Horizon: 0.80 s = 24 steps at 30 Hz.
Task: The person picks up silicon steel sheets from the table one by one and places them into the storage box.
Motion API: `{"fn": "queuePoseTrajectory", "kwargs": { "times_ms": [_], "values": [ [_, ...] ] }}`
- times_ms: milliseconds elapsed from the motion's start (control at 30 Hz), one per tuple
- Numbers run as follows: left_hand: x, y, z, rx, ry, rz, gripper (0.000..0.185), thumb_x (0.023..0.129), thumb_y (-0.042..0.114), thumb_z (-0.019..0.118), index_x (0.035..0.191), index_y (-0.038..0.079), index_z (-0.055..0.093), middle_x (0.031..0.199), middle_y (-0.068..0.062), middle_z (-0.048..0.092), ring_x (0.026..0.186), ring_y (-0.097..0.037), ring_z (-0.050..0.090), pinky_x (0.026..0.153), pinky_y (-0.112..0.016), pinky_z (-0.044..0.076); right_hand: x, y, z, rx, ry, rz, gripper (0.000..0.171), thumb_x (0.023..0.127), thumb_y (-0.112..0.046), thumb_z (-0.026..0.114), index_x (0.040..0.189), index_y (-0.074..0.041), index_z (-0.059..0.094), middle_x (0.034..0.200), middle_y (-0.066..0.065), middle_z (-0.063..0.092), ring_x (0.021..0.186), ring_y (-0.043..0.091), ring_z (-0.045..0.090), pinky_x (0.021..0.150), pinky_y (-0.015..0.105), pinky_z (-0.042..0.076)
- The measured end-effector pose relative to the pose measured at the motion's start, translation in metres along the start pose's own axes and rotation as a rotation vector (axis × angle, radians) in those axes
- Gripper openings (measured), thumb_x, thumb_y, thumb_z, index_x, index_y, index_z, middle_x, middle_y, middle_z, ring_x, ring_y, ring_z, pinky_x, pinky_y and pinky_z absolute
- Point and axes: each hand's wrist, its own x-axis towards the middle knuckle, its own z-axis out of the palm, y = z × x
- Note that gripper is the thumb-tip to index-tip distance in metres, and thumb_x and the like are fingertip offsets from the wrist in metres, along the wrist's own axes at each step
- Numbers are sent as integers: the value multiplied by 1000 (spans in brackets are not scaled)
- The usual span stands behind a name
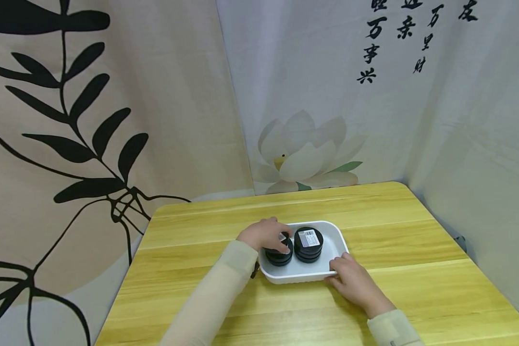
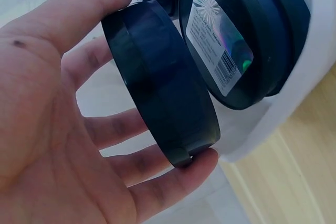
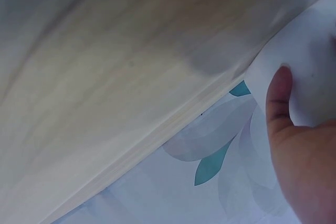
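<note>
My left hand [image 1: 265, 234] grips a flat, round black case by its edges, over the left part of a white tray [image 1: 296, 278]. Seen from the left wrist, the held black case [image 2: 163, 82] is tilted, with the thumb at one end of its rim and fingertips at the other. Under that hand stands a left stack of black cases [image 1: 278, 261]. Beside it is a right stack [image 1: 308, 245], whose top case bears a white barcode label [image 2: 215, 40]. My right hand [image 1: 356, 281] holds the tray's front right corner, its thumb [image 3: 281, 95] against the tray wall.
The tray rests on a wooden table [image 1: 415, 269] with yellow grain. Printed cloth curtains [image 1: 190, 96] hang behind and beside the table, with a plant, a lotus and black characters. A dark band [image 1: 255, 270] shows at the left wrist.
</note>
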Motion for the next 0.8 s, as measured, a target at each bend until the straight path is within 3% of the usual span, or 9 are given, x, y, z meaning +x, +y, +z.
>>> {"fn": "queuePoseTrajectory", "kwargs": {
  "times_ms": [800],
  "values": [
    [13,6,6,-21,-44,-88,49,83,49,80,128,38,65,140,-6,52,106,-24,56,95,-49,51,-1,0,2,-4,74,-38,36,73,-24,88,72,-24,52,74,-17,53,76,7,40,63,25,40]
  ]
}}
